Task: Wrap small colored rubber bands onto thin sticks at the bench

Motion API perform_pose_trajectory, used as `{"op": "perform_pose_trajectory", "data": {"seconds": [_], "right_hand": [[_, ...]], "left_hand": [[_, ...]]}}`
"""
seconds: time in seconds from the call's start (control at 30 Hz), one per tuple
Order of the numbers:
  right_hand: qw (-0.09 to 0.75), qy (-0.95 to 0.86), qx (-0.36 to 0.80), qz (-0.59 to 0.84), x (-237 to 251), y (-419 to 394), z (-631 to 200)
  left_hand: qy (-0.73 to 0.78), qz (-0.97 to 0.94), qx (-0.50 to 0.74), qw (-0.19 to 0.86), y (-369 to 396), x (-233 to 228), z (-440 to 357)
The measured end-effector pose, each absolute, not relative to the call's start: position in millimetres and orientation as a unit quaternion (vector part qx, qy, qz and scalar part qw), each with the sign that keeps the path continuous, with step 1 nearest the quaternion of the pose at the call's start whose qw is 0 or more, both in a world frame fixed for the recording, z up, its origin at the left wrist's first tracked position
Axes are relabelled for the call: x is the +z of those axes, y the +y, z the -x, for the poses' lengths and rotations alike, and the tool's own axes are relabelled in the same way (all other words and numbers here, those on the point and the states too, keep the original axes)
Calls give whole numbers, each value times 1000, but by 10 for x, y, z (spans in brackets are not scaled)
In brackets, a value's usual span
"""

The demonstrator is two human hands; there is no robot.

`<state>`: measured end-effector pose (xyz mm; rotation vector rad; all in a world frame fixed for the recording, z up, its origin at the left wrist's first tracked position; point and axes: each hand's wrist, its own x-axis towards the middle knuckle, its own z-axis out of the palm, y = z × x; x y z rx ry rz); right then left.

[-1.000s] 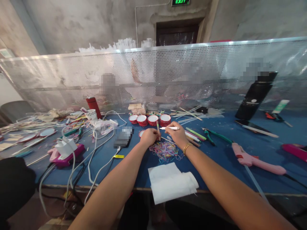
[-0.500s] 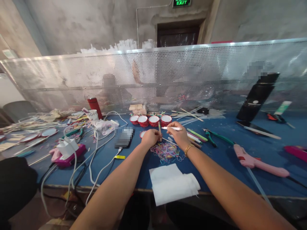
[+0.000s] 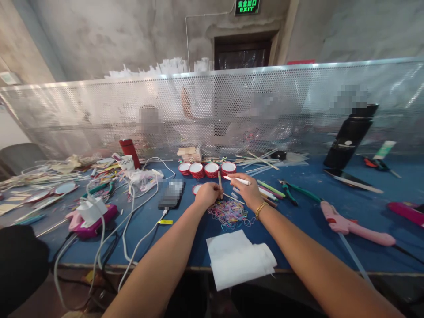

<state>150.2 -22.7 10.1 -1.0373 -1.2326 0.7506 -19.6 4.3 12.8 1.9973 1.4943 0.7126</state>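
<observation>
Left hand [image 3: 207, 194]: closed round thin tan stick [image 3: 219, 180], upright. Right hand [image 3: 247, 190]: pinching white stick [image 3: 237, 179], long axis horizontal, tip pointing left, just beside upright stick. Rubber bands [image 3: 229, 212] heaped below both hands.

Small craft workshop, looks like a shared assembly bench.

You're sitting at a blue worktable [image 3: 331, 247] littered with a pink glue gun [image 3: 351, 223], pliers [image 3: 293, 189], rubber bands [image 3: 230, 213] and cables, a perforated metal divider [image 3: 232, 106] ahead, bare concrete walls and an exit sign [image 3: 247, 6] above.
</observation>
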Motion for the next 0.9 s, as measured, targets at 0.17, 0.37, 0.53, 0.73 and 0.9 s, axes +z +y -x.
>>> {"op": "perform_pose_trajectory", "data": {"seconds": [0.17, 0.37, 0.53, 0.73, 0.9], "right_hand": [[638, -546, 301, 452, 90, -203, -1502], [651, -525, 302, 458, 78, -172, -1507], [652, -530, 285, 461, 7, -116, -1521], [655, -534, 294, 447, -17, -69, -1509], [653, -544, 288, 441, 28, -126, -1497]], "left_hand": [[554, -745, 262, 262, 25, 167, 205], [540, -752, 265, 270, 37, 157, 213], [543, -755, 261, 258, 58, 145, 220], [532, -754, 273, 273, 89, 120, 236], [528, -742, 282, 302, 131, 85, 231]]}}
